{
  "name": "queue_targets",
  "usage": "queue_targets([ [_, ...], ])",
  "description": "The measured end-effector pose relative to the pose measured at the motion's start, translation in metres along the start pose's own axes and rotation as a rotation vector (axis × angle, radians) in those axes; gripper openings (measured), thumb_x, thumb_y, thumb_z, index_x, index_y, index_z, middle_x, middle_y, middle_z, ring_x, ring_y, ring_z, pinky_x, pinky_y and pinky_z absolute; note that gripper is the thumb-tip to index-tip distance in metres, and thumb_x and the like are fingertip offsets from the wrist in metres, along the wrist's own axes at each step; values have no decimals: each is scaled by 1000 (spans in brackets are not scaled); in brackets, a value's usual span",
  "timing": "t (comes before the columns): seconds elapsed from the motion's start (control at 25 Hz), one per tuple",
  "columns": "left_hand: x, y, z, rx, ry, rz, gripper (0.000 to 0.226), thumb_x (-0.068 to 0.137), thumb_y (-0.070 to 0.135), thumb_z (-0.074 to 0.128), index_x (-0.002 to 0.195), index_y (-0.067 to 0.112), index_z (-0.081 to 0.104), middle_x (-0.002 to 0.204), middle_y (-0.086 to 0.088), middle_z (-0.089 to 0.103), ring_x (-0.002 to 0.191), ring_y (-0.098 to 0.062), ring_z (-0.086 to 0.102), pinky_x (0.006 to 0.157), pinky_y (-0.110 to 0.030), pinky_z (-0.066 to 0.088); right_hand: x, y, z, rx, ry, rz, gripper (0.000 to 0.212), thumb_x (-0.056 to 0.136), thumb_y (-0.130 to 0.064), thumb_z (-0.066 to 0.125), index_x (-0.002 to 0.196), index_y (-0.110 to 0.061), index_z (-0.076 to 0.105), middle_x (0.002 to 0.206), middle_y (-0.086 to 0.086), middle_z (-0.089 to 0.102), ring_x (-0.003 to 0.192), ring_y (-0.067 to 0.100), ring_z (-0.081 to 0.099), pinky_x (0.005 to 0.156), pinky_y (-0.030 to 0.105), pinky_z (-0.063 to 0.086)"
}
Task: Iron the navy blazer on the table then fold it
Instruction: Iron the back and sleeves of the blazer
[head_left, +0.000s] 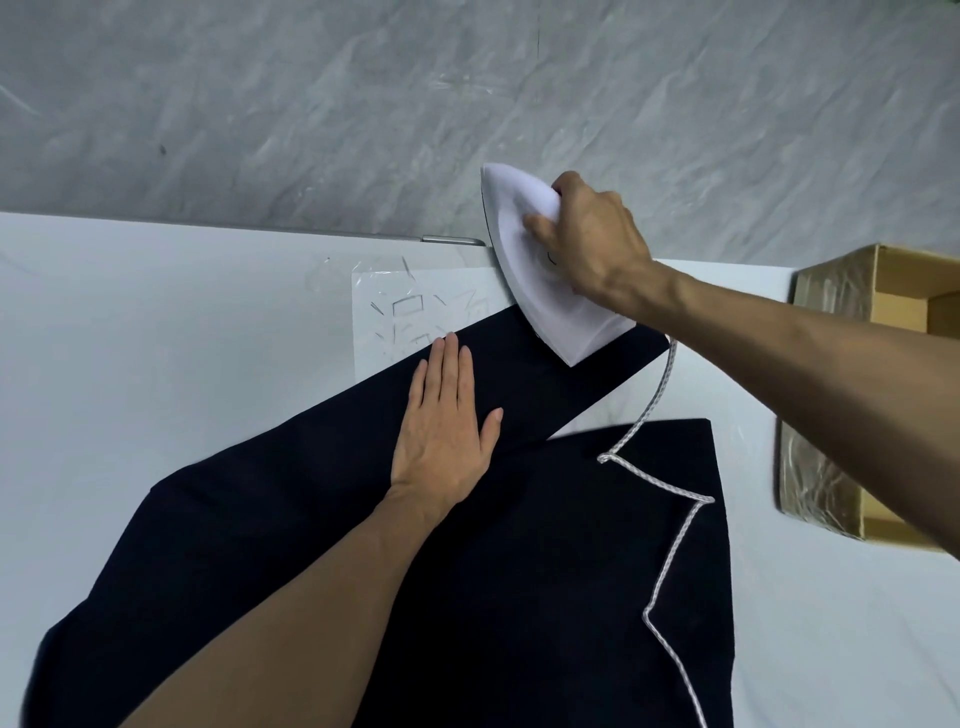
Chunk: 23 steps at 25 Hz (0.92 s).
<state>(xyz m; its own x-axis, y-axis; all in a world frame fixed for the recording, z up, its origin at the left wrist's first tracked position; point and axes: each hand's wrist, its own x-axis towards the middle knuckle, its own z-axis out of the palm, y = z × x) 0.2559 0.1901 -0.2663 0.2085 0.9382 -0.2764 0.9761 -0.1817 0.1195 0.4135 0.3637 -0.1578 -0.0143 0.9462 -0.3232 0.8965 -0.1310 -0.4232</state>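
Note:
The navy blazer (545, 561) lies spread on the white table (156, 338), one sleeve stretched up toward the far edge. My left hand (447, 426) rests flat on that sleeve, fingers together and pointing away from me. My right hand (592, 244) grips the handle of a white iron (530, 280), which sits at the sleeve's far end near the cuff. The iron's white braided cord (670, 566) trails down across the blazer body.
An open cardboard box (852, 395) wrapped in clear tape stands at the table's right side. A clear taped sheet with markings (410, 312) lies left of the iron. A grey marbled wall (363, 104) rises behind the table's far edge.

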Motion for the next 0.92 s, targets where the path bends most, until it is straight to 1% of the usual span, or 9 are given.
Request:
queue_targets([
  [0.08,0,-1,1,-1,5,-4,75,103,49,11,154,-3,-4,163,-21,-9,153,-30,-6,125,-43,5,-9,8,4,-14,-10,8,34,98,-38,46,112,-7,48,96,15,55,82,37,52,67,40,43],
  [0.2,1,0,1,-6,5,-5,75,102,49,8,155,-2,-4,164,-21,-8,153,-29,-6,125,-43,5,-16,10,12,8,-19,41,35,99,-38,44,113,-7,47,102,18,56,87,38,52,70,40,41],
  [0.36,0,0,1,-11,3,-6,74,103,49,12,155,-2,-2,164,-20,-5,153,-29,-5,125,-43,4,-12,-2,21,1,-16,32,35,100,-37,43,116,-6,46,96,13,48,83,33,43,68,37,34],
  [0.44,0,0,1,-5,8,-3,75,103,49,12,155,-2,-2,164,-20,-5,153,-29,-5,125,-43,5,-10,-3,21,-5,-9,22,34,100,-37,43,115,-7,46,94,12,47,82,32,42,68,37,33],
  [0.64,1,0,2,-19,14,-7,75,101,50,11,155,-2,0,164,-20,-4,153,-29,-2,125,-43,6,-5,9,14,-60,18,2,34,99,-37,42,113,-5,45,93,16,50,79,34,42,67,38,34],
  [0.8,0,0,2,-27,23,-3,75,102,49,14,155,-2,2,164,-20,-2,153,-29,-1,125,-43,8,2,18,5,-96,51,10,35,99,-36,43,115,-5,46,101,23,57,79,34,41,68,37,32],
  [0.88,0,0,2,-34,26,-3,75,102,49,15,155,-2,2,164,-20,-2,153,-29,-1,125,-43,8,8,26,-1,-104,71,22,35,98,-36,44,116,-6,46,105,25,58,82,38,47,69,37,32],
  [0.92,0,0,2,-34,24,-2,75,102,49,15,155,-2,1,164,-20,-2,153,-29,-2,125,-43,8,11,31,-5,-111,78,27,36,98,-37,44,116,-6,47,107,26,58,87,41,50,69,38,32],
])
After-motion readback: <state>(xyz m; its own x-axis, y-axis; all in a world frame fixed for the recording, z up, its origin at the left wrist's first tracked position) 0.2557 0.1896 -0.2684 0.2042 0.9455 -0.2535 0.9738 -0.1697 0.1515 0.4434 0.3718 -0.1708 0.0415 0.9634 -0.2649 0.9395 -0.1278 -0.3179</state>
